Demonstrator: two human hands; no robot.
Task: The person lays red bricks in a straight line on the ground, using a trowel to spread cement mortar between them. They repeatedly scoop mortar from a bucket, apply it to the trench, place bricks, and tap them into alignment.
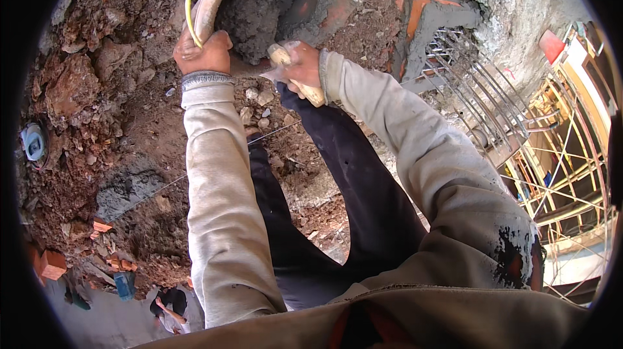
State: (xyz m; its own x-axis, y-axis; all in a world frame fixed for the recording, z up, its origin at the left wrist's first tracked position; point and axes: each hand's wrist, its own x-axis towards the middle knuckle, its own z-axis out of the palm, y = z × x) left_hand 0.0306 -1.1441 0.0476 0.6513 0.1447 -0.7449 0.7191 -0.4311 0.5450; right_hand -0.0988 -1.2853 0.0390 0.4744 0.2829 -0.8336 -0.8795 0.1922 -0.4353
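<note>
An orange bucket [337,8], crusted with grey, lies tipped with its mouth towards me at the top of the view. Wet grey mortar [253,21] is heaped inside it. My left hand [202,57] is closed on the bucket's left rim, beside a thin yellow-green hoop [189,5]. Just below the bucket's mouth, my right hand [305,63] is wrapped round the pale wooden handle [310,93] of what looks like a trowel. Only a small grey piece of its metal shows, and I cannot make out the rest.
Rubble and reddish earth [130,115] surround my legs. A taut string [169,183] crosses low. At right are mortar-smeared brickwork [422,15], bare steel bars [474,83] and a framework of poles [558,180]. Loose bricks [52,264] and another person [170,310] are at lower left.
</note>
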